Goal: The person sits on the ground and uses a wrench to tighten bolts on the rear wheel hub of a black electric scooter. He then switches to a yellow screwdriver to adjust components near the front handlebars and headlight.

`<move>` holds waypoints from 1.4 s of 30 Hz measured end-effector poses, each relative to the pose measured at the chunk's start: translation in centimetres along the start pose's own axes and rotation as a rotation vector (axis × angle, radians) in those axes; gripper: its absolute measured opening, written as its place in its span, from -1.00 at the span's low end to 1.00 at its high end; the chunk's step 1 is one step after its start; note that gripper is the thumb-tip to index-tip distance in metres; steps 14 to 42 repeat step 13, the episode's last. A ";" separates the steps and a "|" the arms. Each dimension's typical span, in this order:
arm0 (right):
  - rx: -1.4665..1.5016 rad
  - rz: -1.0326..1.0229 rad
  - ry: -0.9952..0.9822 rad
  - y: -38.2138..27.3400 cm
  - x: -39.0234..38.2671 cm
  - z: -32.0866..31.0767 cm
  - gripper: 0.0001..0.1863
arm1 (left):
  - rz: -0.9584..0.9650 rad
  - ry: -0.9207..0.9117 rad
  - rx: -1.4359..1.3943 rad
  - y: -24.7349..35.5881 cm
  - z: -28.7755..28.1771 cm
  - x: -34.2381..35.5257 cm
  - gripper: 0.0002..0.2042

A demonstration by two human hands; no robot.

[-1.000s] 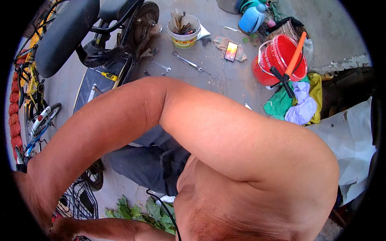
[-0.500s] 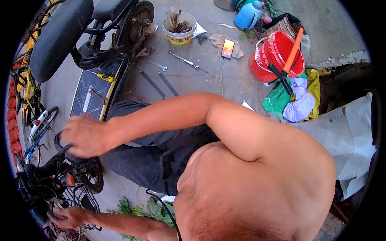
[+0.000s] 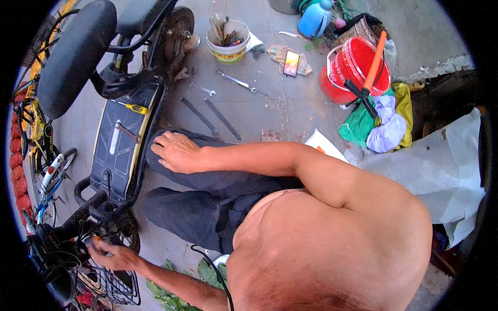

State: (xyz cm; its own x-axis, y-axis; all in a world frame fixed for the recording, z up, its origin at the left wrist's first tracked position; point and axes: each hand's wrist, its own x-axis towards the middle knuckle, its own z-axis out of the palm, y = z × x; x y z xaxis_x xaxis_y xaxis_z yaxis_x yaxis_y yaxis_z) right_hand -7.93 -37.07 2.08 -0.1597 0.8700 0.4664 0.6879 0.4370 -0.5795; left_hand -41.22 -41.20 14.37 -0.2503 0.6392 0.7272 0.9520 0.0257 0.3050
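My right hand (image 3: 177,152) lies on my dark-trousered knee (image 3: 181,179), fingers spread and nothing in it. At the front of a black electric scooter (image 3: 124,160), my left hand (image 3: 115,256) is by the orange reflector (image 3: 95,240), below the handlebar stem. Its fingers are curled together; whatever is between them is too small and dark to make out. On the scooter's footboard (image 3: 111,171) lie a yellow-handled screwdriver (image 3: 136,109) and a small wrench (image 3: 127,132). A wire basket (image 3: 116,287) is just below my left hand.
On the floor are a combination wrench (image 3: 236,81), two flat dark strips (image 3: 222,119), a tool bucket (image 3: 228,54) and a phone (image 3: 291,63) on a cloth. A red bucket (image 3: 332,83) holds an orange-handled tool (image 3: 375,62). Green leaves (image 3: 171,285) lie near my left forearm.
My right hand has moved from the scooter's front back onto my knee. My left hand has shifted up and right to the orange reflector, and its fingers have drawn together.
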 end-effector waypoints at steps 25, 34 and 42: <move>-0.120 0.230 0.142 6.4 1.2 -7.0 -0.60 | -1.343 -1.244 -1.223 -18.1 14.2 -30.5 -0.11; -0.120 0.230 0.142 6.4 1.2 -7.0 -0.60 | -1.343 -1.244 -1.223 -18.1 14.2 -30.5 -0.11; -0.120 0.230 0.142 6.4 1.2 -7.0 -0.60 | -1.343 -1.244 -1.223 -18.1 14.2 -30.5 -0.11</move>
